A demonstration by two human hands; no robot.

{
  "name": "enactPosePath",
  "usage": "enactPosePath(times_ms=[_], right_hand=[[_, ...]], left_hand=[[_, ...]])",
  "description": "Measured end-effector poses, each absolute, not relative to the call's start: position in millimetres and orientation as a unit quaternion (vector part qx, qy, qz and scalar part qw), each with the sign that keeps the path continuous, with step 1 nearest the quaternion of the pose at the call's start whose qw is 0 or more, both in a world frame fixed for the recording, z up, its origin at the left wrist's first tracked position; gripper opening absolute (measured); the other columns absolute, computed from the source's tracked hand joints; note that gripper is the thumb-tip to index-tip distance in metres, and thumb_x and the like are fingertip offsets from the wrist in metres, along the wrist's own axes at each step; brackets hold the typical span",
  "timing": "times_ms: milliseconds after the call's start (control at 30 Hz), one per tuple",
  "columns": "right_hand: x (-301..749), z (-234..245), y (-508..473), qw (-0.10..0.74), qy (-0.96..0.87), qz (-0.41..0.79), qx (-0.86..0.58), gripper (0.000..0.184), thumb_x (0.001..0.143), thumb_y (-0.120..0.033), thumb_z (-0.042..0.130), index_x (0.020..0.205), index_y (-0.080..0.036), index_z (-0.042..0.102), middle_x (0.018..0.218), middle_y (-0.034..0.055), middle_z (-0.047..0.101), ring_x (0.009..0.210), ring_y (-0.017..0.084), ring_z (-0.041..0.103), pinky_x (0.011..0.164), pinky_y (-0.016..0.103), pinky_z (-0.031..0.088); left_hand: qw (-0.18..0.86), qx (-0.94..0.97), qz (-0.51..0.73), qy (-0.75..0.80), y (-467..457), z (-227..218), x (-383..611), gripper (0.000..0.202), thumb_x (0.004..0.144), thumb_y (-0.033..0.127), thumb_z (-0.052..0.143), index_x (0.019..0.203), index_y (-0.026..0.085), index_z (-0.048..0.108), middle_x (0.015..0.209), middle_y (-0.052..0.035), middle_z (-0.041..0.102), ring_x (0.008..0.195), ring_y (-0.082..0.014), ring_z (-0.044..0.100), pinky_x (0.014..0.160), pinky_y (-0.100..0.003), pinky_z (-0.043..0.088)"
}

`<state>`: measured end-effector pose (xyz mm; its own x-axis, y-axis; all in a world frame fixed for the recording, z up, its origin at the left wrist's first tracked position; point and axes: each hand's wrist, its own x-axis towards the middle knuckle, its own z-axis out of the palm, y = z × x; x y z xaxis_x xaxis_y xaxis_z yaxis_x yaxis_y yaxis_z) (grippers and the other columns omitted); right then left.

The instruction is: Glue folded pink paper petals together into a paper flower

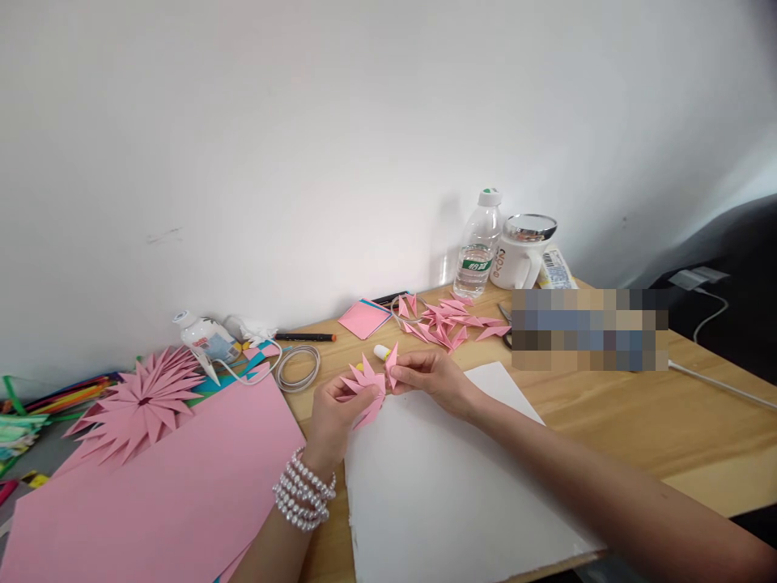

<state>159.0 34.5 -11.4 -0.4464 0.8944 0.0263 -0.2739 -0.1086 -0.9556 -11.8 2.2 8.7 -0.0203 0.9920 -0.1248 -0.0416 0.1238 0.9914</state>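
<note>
My left hand point(340, 409) is closed on a partly built pink folded-paper star point(363, 380), its points fanning up and to the left. Between the fingers of my right hand point(434, 379) is a single pink folded-paper piece point(392, 363), held upright close beside the star's right edge. Whether the two touch is hard to see. Both hands are above the far end of a white board point(449, 486). Just behind them lies a glue stick point(382, 352) with a white cap, partly hidden by the paper.
Loose pink folded pieces point(446, 322) are heaped behind my right hand, near scissors point(507, 324). A water bottle point(479, 251) and white mug point(515, 259) stand by the wall. Leftward are a finished pink star point(163, 389), pink sheets point(170, 494), a coiled cable point(297, 368) and a marker point(307, 337).
</note>
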Motion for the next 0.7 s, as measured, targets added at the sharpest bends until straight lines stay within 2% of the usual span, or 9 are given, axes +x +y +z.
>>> enactPosePath(times_ms=[267, 467, 700], right_hand=[[159.9, -4.9, 31.8, 0.422, -0.515, 0.684, -0.298, 0.031, 0.069, -0.042, 0.067, 0.086, -0.016, 0.069, 0.084, 0.0042, 0.068, 0.081, 0.019, 0.065, 0.08, 0.035, 0.051], [157.9, -8.0, 32.6, 0.421, -0.535, 0.664, -0.308, 0.027, 0.066, -0.04, 0.07, 0.079, -0.016, 0.07, 0.076, 0.0021, 0.067, 0.073, 0.016, 0.062, 0.072, 0.031, 0.052], [156.9, -11.8, 32.8, 0.426, -0.551, 0.636, -0.333, 0.027, 0.063, -0.039, 0.072, 0.076, -0.015, 0.072, 0.065, 0.0013, 0.065, 0.06, 0.013, 0.06, 0.063, 0.027, 0.051]], left_hand=[[0.529, 0.455, 0.468, 0.543, 1.0, 9.7, -10.7, 0.017, 0.06, 0.025, 0.074, 0.069, 0.013, 0.066, 0.064, -0.0015, 0.065, 0.057, -0.0109, 0.055, 0.054, -0.021, 0.042], [0.527, 0.489, 0.439, 0.539, 0.5, 6.8, -11.8, 0.017, 0.063, 0.027, 0.071, 0.069, 0.012, 0.064, 0.063, -0.0017, 0.064, 0.057, -0.0112, 0.055, 0.054, -0.022, 0.041], [0.533, 0.478, 0.428, 0.551, 2.0, 2.3, -13.4, 0.02, 0.061, 0.03, 0.074, 0.069, 0.013, 0.065, 0.064, -0.0006, 0.065, 0.056, -0.0104, 0.054, 0.053, -0.021, 0.039]])
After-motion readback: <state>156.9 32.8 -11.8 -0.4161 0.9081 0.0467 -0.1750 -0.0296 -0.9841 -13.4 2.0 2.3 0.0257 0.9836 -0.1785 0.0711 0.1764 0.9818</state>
